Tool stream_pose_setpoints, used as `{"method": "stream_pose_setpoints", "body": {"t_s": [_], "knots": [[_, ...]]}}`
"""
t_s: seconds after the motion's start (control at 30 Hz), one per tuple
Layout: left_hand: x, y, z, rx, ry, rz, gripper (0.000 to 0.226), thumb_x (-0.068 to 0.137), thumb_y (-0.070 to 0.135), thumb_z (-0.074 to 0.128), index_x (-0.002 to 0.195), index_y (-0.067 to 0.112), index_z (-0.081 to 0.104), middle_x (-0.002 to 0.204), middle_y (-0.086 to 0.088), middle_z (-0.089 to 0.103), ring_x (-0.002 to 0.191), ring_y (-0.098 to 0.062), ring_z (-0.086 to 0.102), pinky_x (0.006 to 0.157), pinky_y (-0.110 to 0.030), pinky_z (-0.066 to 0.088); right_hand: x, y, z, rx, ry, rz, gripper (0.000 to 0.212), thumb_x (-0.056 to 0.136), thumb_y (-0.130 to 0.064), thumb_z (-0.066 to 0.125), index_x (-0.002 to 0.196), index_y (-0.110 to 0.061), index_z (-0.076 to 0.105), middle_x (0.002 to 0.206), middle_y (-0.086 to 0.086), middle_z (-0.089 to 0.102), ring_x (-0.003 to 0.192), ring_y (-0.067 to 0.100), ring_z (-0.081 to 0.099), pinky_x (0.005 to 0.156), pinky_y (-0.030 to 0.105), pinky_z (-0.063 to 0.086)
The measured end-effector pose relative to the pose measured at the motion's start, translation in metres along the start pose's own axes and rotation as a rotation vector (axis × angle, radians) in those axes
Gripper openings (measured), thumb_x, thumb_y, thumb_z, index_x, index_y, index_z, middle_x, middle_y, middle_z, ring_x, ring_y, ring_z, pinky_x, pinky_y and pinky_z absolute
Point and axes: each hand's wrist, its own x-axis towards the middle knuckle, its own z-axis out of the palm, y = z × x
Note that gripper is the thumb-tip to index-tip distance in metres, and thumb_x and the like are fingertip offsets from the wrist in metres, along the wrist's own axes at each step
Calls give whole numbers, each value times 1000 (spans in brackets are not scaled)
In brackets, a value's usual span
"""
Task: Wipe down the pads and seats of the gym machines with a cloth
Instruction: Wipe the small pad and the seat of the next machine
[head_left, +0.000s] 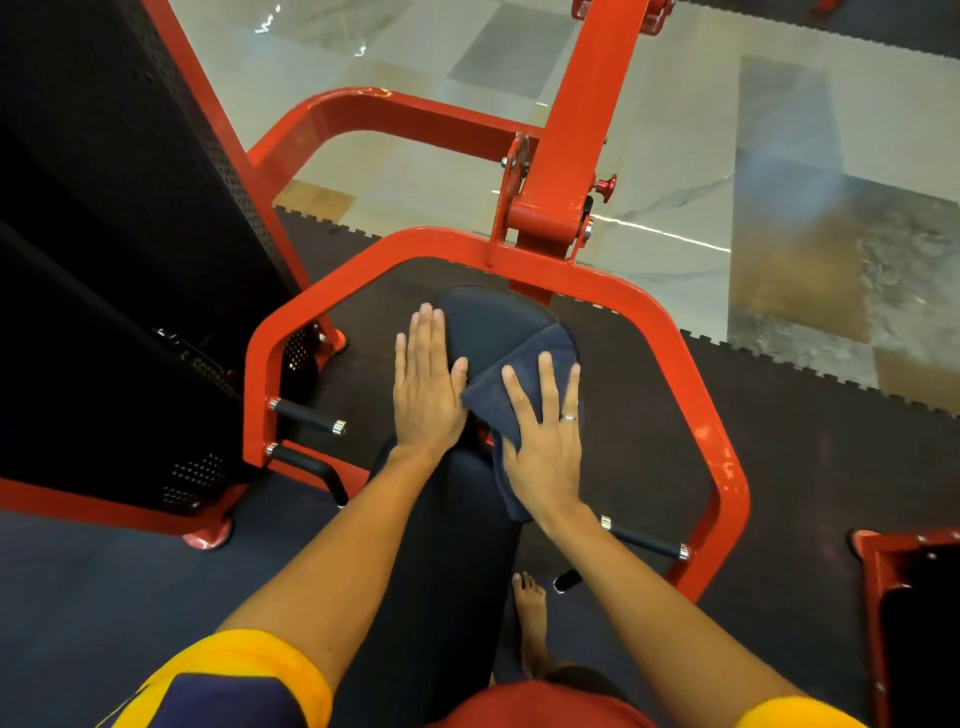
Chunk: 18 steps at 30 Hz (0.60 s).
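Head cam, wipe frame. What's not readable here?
- Head view: the pad surface under the cloth, the left hand and the right hand is hidden, so whether it is wiped cannot be told.
- On the black shroud, the white marks are too small and dark to read.
- At right, the red machine is cut off by the frame edge.
- The red upright is cut off by the top edge.

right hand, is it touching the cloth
Touching. The head view shows the right hand lying flat on the cloth, fingers straight, with no gap.
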Motion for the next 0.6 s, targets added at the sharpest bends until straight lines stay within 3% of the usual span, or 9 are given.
{"method": "stream_pose_setpoints", "body": {"t_s": [0.17,0.23,0.37,0.53,0.6], "knots": [[-7,-9,0,-33,31,-13,59,108,25,35,157,-2,20,166,-18,18,155,-24,16,125,-47,19,46,-33,-6,-135,6,95,80,87,-18,53,162,-27,25,171,8,9,154,50,-4,122,64,15],[-10,-9,1,-60,35,-9,58,106,21,38,157,-2,22,165,-18,20,155,-25,19,124,-47,22,36,-27,-5,-196,-7,-34,76,90,-21,53,162,-25,27,171,7,13,154,49,-4,122,66,11],[-9,-10,-1,-52,33,-16,59,107,28,36,157,0,23,165,-17,22,154,-26,22,124,-43,23,-8,29,-10,-291,-99,-444,80,90,-23,70,161,-25,31,169,6,21,157,40,6,122,67,12],[-8,-15,0,-85,13,-29,58,107,28,35,157,1,25,165,-15,24,153,-25,23,124,-44,25,12,20,-7,-291,-86,-557,66,95,-16,62,157,-24,41,166,7,30,155,38,18,122,66,11],[-11,-24,-3,-159,24,-186,60,106,33,34,158,5,25,166,-12,22,153,-24,22,121,-48,29,30,-5,3,-240,-83,-579,62,94,-12,65,153,-20,47,164,7,35,154,35,24,125,61,9]]}}
